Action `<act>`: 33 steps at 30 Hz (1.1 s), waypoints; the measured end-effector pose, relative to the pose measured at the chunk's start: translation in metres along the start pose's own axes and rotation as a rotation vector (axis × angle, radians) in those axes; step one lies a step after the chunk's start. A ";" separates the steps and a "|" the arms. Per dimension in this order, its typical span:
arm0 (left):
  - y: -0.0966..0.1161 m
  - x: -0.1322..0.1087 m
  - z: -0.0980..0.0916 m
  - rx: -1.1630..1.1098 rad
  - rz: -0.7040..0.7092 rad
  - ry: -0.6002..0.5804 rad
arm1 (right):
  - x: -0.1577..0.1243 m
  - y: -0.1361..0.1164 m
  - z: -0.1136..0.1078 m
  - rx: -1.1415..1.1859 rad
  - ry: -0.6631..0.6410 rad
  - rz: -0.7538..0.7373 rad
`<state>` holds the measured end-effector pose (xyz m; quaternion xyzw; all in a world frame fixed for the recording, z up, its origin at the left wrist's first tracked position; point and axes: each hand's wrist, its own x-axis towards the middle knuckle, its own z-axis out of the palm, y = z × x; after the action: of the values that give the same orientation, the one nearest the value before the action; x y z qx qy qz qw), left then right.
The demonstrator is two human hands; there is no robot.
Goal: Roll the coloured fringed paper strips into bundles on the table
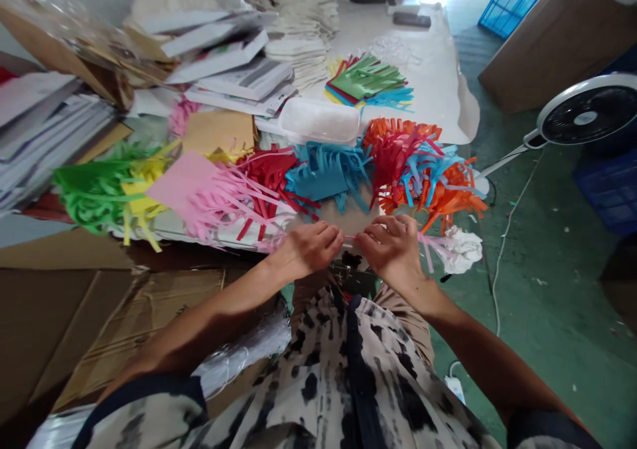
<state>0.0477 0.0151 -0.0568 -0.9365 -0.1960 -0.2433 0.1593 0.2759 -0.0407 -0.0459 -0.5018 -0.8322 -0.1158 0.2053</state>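
Pinching a flimsy pink paper strip (349,237), the left hand (306,250) and right hand (391,250) apparently hold this light, soft piece taut between close fingertips.

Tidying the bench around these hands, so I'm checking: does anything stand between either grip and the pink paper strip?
Nothing visible does. The left grip and the right grip both close directly on the pink paper strip, which runs between them.
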 end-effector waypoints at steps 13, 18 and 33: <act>0.012 0.038 -0.067 -1.863 -1.152 -0.284 | 0.007 0.005 -0.045 -0.071 0.429 -0.148; 0.019 0.048 -0.063 -2.222 -1.273 -0.278 | 0.009 0.004 -0.055 -0.007 0.515 -0.083; 0.000 0.078 -0.045 -1.709 -0.944 0.259 | 0.074 0.008 -0.068 1.114 0.193 0.427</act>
<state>0.0929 0.0205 0.0214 -0.5283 -0.2890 -0.4423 -0.6647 0.2681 -0.0060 0.0479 -0.4618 -0.6262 0.3364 0.5305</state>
